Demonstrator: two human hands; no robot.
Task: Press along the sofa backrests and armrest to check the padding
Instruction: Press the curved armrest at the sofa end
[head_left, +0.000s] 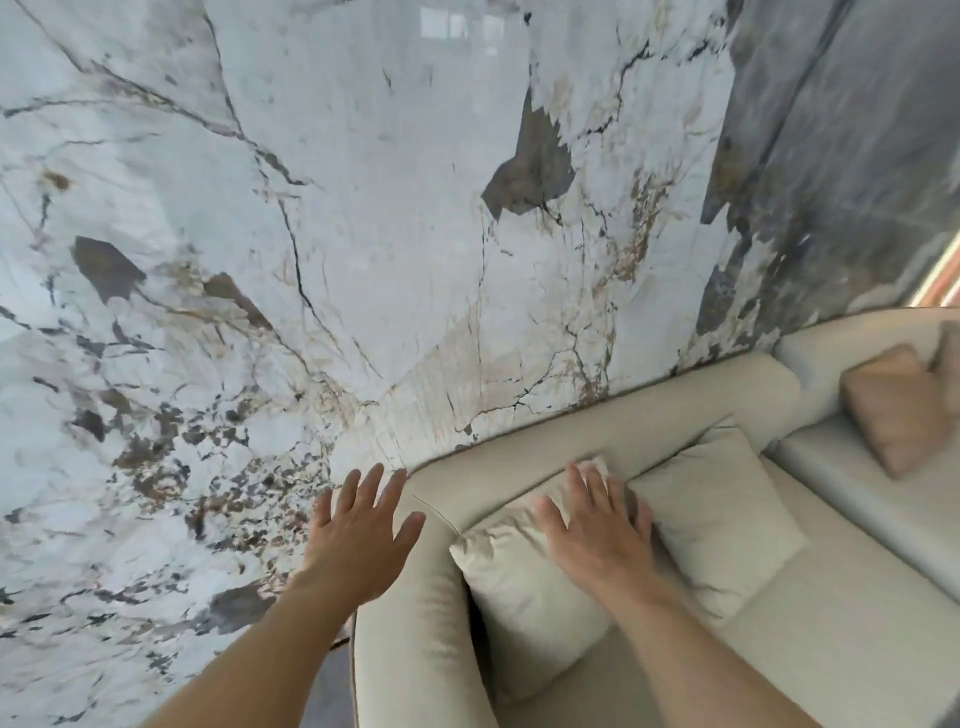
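The beige sofa's backrest (597, 415) curves along the marble wall (363, 208) just beyond both hands, and its armrest (410, 623) runs down between the two forearms. The right hand (597, 525) lies flat, fingers spread, on a cream cushion (519, 582) leaning against the backrest; a second cream cushion (722, 519) sits just right of it. The left hand (358, 535) hovers with fingers splayed, holding nothing, over the armrest's outer corner. Further right lies a tan cushion (893, 410).
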